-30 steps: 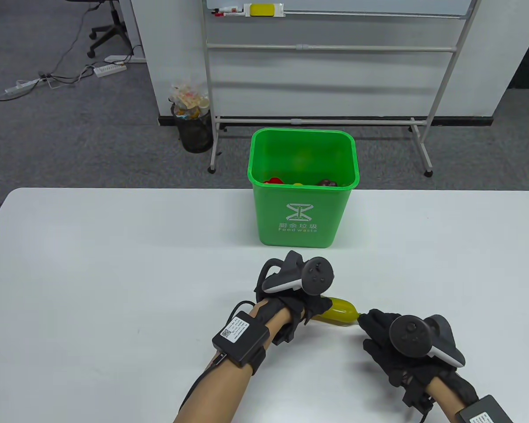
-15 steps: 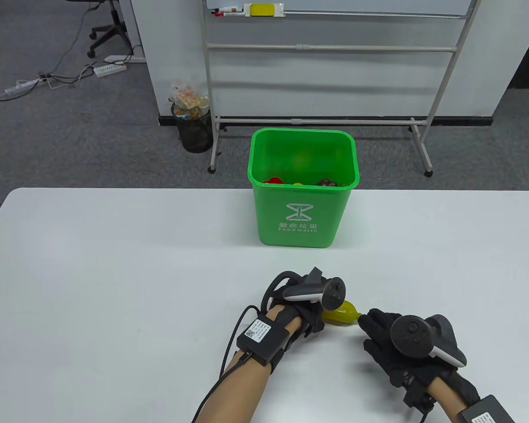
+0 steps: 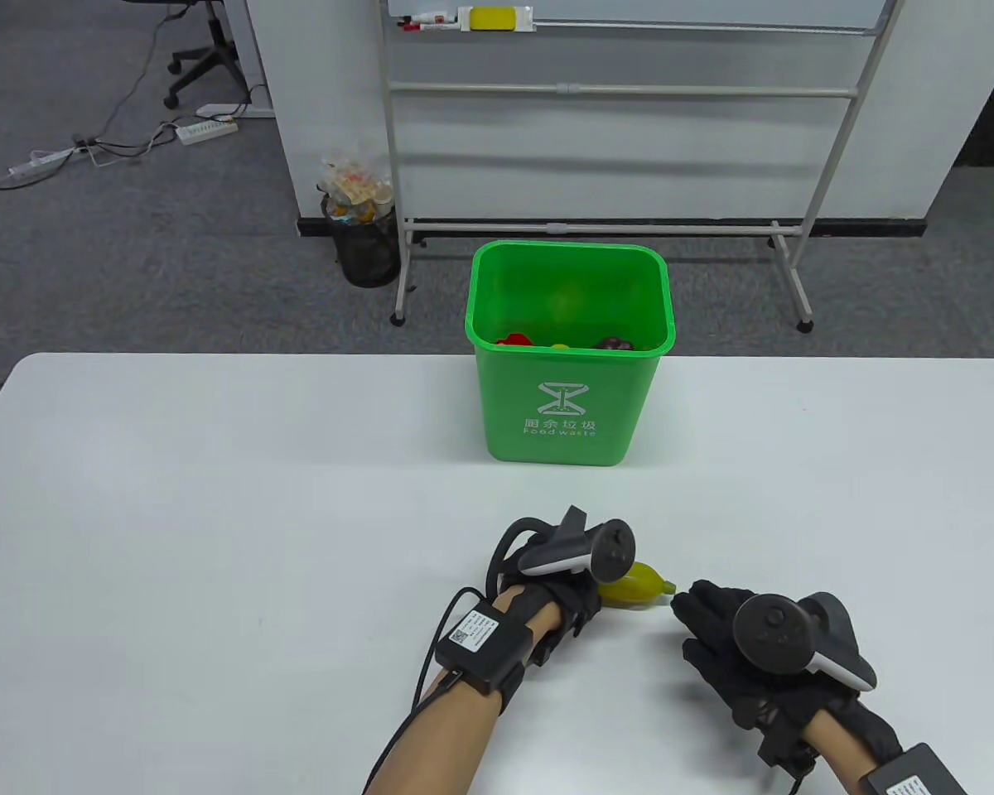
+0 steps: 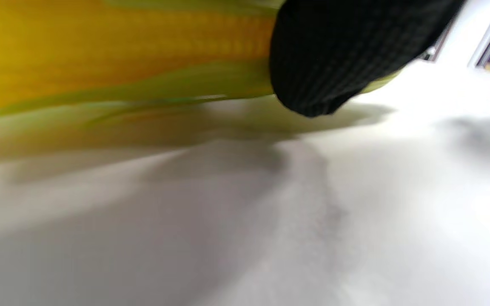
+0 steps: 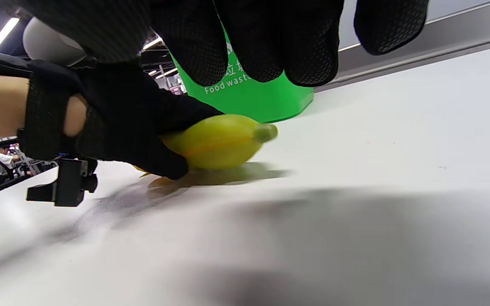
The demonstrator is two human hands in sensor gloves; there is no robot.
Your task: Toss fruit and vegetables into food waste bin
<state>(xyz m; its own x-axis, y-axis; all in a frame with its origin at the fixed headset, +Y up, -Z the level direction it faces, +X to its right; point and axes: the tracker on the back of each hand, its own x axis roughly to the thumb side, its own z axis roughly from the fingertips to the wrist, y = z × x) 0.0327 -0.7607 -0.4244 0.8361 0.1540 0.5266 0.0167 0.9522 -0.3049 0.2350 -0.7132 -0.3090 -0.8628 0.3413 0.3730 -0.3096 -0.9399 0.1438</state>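
Note:
A yellow corn cob in green husk [image 3: 639, 583] lies low on the white table [image 3: 215, 497], in front of the green food waste bin [image 3: 570, 364]. My left hand [image 3: 586, 586] grips the cob's left part; the right wrist view shows its fingers wrapped around the cob [image 5: 221, 142], and the left wrist view shows the cob [image 4: 121, 51] close up under a fingertip [image 4: 334, 55]. My right hand [image 3: 704, 613] rests open on the table just right of the cob's tip, a small gap apart. The bin holds several red, yellow and dark items.
The bin's rim [image 3: 474, 327] stands well above the table, near its far edge. Beyond the table are a whiteboard stand [image 3: 613, 224] and a black mesh waste basket [image 3: 366, 240] on the floor.
My left hand has turned over and closed around the cob, covering more of it. The cob's tip has drawn slightly away from my right fingertips. The right hand has stayed put.

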